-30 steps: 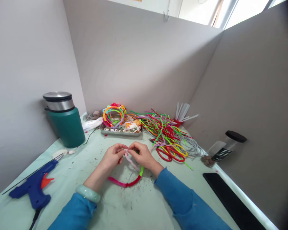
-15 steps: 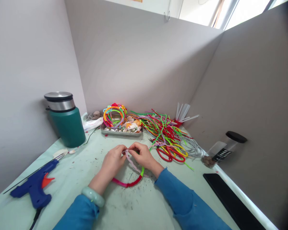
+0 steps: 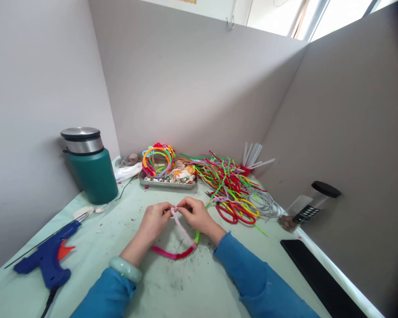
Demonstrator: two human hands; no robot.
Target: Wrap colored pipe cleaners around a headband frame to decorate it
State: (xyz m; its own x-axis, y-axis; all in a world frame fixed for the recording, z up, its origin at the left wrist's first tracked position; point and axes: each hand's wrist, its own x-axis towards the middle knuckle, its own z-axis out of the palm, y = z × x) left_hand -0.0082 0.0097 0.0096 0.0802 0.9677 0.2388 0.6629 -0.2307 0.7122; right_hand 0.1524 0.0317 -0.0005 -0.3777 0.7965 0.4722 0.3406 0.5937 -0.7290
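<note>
Both hands meet over the middle of the pale green table [image 3: 185, 291], fingertips nearly touching. The left hand [image 3: 155, 221] and the right hand [image 3: 195, 214] each pinch the upper end of a pink pipe cleaner [image 3: 182, 226], which slants down from the pinch toward the right wrist and reaches the green end of a red and pink headband [image 3: 174, 255]. The headband lies curved on the table just below the hands. A lying jar [image 3: 310, 203] at the right wall bears a black and white label, its print too small to read. A heap of coloured pipe cleaners [image 3: 228, 181] lies just beyond the right hand, a blue glue gun [image 3: 48, 260] well to the left, and a green flask [image 3: 89, 165] stands behind it.
</note>
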